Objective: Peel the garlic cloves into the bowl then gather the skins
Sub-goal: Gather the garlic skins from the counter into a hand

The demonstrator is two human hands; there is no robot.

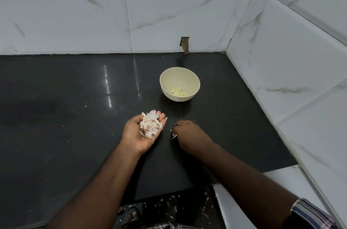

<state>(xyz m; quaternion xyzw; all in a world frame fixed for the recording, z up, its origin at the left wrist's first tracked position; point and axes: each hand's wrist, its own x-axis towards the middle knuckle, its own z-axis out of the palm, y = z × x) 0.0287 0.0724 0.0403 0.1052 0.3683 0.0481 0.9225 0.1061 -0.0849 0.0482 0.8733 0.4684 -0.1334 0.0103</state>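
One cream bowl (179,84) is standing on the black counter (65,108), toward the back and near the corner where the two marble-tiled walls (75,13) are meeting. Peeled garlic cloves (179,91) are lying on its bottom in a loose cluster; roughly ten are showing, though they are overlapping and too small for a firm count.

Two hands are working in front of the bowl. The left hand (145,131) is lying palm up with its fingers relaxed and slightly cupped, carrying one heap of papery white skins (150,124) that is covering the palm and the base of the fingers. The right hand (187,131) is sitting just beside it, knuckles up, fingers curled down toward the counter; whether it is pinching anything cannot be told, since the fingertips are hidden under the hand. Two small skin scraps (174,136) are lying on the counter at this hand's left edge, one larger sliver and one tiny fleck above it.

A few pale specks are dotting the counter to the left of the hands. One small rectangular hole (185,42) is showing in the back wall just above the counter, behind the bowl. Below the counter's front edge, more white bits are lying scattered on the dark floor (169,208), and one checked sleeve (308,212) is covering the right upper arm.
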